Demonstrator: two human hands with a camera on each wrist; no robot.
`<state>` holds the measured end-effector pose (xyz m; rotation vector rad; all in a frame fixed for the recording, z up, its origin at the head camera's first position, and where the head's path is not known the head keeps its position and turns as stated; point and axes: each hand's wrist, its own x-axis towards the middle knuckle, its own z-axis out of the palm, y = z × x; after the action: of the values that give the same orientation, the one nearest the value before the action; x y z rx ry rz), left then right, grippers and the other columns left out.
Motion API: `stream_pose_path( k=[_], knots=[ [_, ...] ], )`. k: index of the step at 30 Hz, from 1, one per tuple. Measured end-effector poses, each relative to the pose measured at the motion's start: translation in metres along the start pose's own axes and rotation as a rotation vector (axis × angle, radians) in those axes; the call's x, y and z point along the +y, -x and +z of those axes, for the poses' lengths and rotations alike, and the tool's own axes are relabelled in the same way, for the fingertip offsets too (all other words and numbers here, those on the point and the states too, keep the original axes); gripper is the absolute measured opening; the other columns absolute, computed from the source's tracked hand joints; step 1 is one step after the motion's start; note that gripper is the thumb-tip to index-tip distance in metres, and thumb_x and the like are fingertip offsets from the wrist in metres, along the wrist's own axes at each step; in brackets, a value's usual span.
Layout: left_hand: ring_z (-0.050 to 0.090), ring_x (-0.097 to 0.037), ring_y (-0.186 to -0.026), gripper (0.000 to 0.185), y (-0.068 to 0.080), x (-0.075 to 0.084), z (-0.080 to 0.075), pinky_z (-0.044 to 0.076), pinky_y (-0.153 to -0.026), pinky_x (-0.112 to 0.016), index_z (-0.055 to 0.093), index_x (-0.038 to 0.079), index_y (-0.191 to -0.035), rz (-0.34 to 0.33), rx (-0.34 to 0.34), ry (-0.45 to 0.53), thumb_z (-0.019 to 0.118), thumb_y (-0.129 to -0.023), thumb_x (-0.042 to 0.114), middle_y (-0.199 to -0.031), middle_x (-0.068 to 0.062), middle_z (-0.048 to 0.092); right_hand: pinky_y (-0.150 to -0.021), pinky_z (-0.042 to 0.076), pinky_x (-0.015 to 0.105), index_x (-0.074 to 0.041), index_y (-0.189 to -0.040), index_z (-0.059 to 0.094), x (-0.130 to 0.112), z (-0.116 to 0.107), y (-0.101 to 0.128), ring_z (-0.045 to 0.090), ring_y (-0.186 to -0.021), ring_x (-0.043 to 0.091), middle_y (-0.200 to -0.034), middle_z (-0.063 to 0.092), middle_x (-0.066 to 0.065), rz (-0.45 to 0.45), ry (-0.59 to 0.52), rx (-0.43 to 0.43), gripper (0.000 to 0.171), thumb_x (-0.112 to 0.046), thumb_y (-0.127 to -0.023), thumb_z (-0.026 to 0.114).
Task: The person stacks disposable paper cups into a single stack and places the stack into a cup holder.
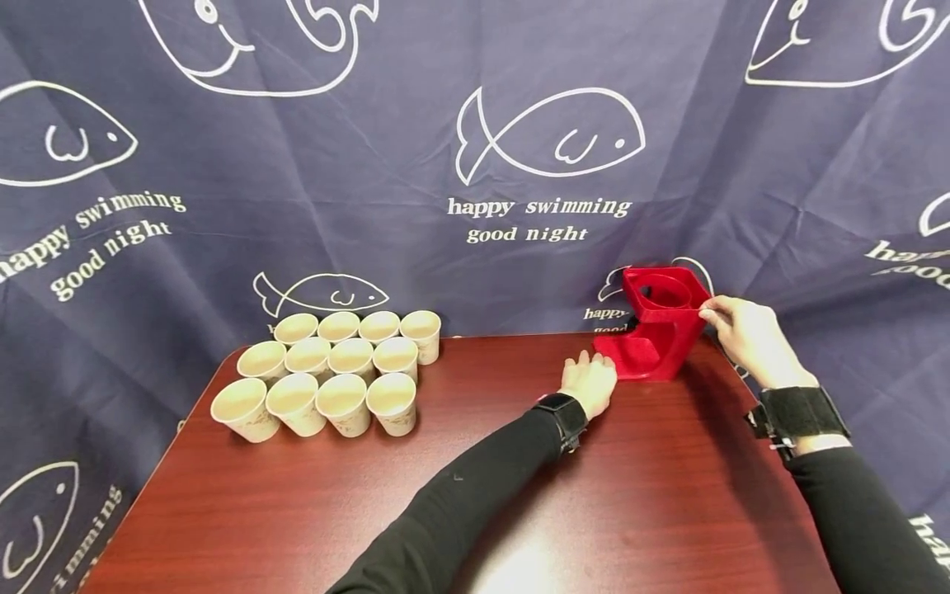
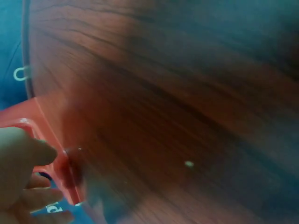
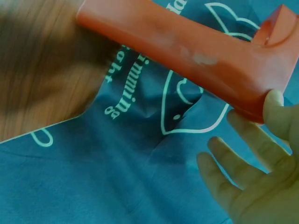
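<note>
A red plastic stand (image 1: pixel 671 342) is at the table's back right corner. It is shaped like a small coffee machine, with a round opening on top, an upright back and a flat base. My right hand (image 1: pixel 751 338) pinches its upper right edge between thumb and index finger; the other fingers (image 3: pixel 224 161) are spread away from it in the right wrist view. My left hand (image 1: pixel 590 384) is at the front left of the base, fingers fairly straight and seemingly touching it. In the left wrist view the thumb (image 2: pixel 42 153) overlaps the red base; the exact contact is blurred.
Several white paper cups (image 1: pixel 341 396) stand upright in three rows on the left of the brown wooden table (image 1: pixel 475 511). A dark blue curtain (image 1: pixel 416 165) with white fish drawings hangs behind the table. The table's right edge runs close beside the stand.
</note>
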<state>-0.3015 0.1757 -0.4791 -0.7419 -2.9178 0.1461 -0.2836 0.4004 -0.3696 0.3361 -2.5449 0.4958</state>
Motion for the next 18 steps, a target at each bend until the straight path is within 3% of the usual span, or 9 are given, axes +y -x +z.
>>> stream_pose_path(
  k=[5, 10, 18],
  knots=[
    [0.059, -0.018, -0.118, 0.030, 0.002, 0.001, 0.003, 0.046, -0.083, -0.035, 0.068, 0.028, -0.130, 0.036, 0.014, -0.062, 0.053, -0.104, 0.025, -0.123, 0.007, 0.067, -0.074, 0.046, 0.044, 0.000, -0.099, 0.073, -0.008, -0.002, 0.005, 0.066, -0.080, 0.035, -0.090, 0.073, 0.019, 0.027, -0.009, -0.028, 0.007, -0.006, -0.096, 0.068],
    [0.060, -0.016, -0.104, 0.023, 0.002, -0.001, 0.005, 0.044, -0.079, -0.033, 0.077, 0.033, -0.114, 0.061, 0.061, -0.106, 0.061, -0.100, 0.026, -0.108, 0.007, 0.070, -0.073, 0.045, 0.036, -0.003, -0.098, 0.073, -0.014, -0.002, 0.010, 0.066, -0.081, 0.034, -0.091, 0.074, 0.016, 0.022, -0.012, -0.023, 0.005, -0.005, -0.095, 0.070],
    [0.059, -0.016, -0.105, 0.020, 0.006, -0.008, 0.005, 0.042, -0.085, -0.035, 0.079, 0.039, -0.108, 0.081, 0.083, -0.112, 0.064, -0.099, 0.029, -0.107, 0.007, 0.071, -0.068, 0.040, 0.019, -0.006, -0.096, 0.074, -0.021, 0.000, 0.017, 0.061, -0.072, 0.023, -0.087, 0.075, 0.010, -0.029, -0.021, 0.059, 0.007, -0.010, -0.091, 0.077]
  ],
)
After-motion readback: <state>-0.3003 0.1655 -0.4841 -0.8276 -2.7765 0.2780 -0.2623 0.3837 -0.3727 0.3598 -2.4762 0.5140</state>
